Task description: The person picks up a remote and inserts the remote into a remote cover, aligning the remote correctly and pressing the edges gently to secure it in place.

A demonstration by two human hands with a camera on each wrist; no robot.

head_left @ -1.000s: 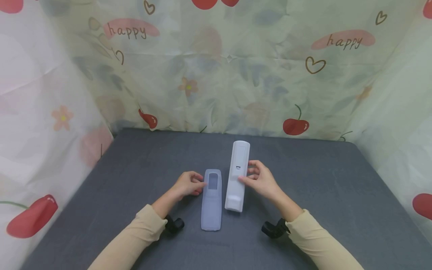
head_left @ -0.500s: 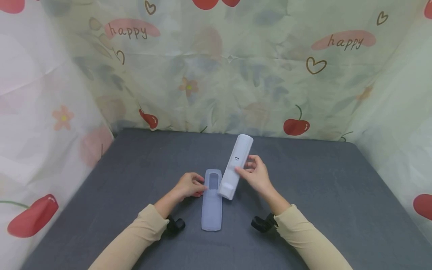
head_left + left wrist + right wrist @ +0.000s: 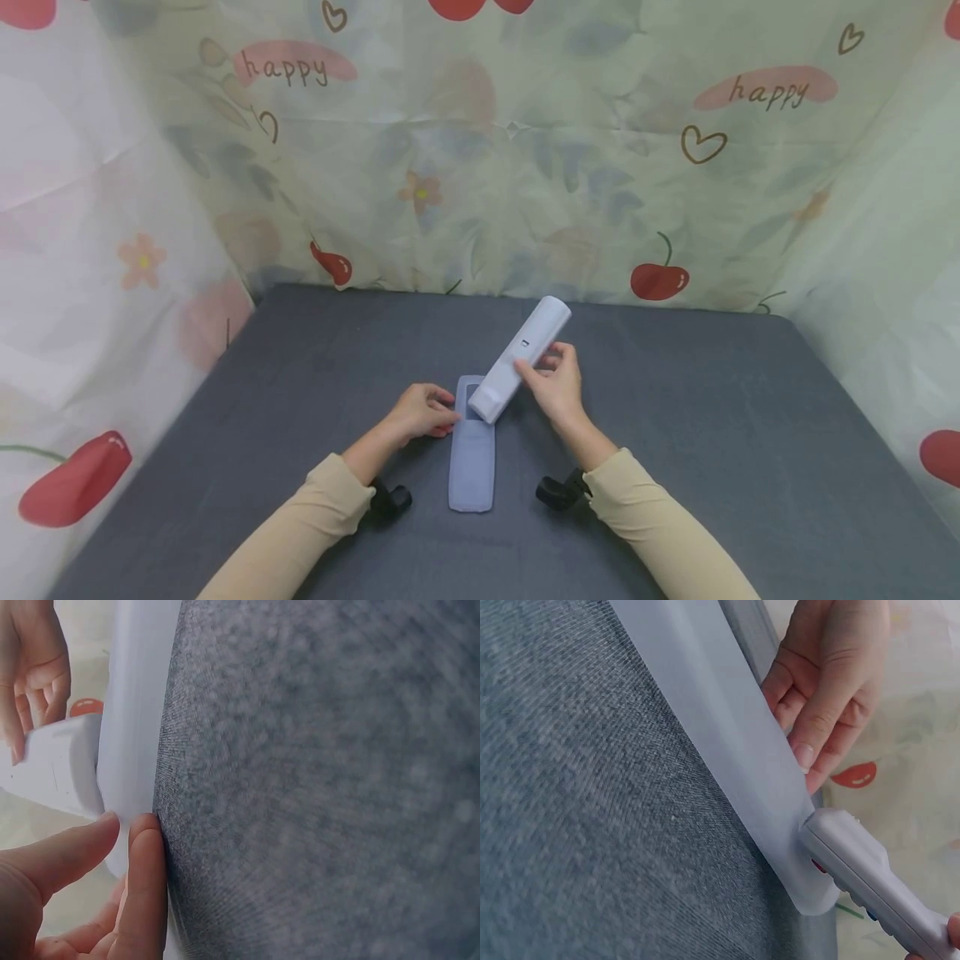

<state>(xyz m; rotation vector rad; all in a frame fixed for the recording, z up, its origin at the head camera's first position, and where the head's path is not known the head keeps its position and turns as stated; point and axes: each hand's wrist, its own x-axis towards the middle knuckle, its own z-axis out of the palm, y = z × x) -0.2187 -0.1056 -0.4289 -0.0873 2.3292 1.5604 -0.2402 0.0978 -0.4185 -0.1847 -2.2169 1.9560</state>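
Note:
A translucent pale-blue silicone cover [image 3: 472, 462] lies flat on the grey table [image 3: 712, 433], long side toward me. My left hand [image 3: 420, 410] is at its upper left edge, where the thumb and forefinger [image 3: 142, 855] curl onto the rim. My right hand [image 3: 555, 385] grips a white remote control [image 3: 521, 358] at its middle, back side up. The remote is tilted, its near end just above the cover's top opening. The right wrist view shows the remote [image 3: 877, 885] meeting the cover's end [image 3: 720, 742], with my left hand [image 3: 829, 682] beside it.
Printed cloth walls [image 3: 480, 167] with cherries and hearts enclose the table on the back and both sides. Black wrist cameras [image 3: 390, 500] sit under both forearms. Bare grey tabletop stretches to the left and right of my hands.
My right hand lifted the remote off the table and swung its near end leftward over the cover's top. My left hand stayed at the cover's edge.

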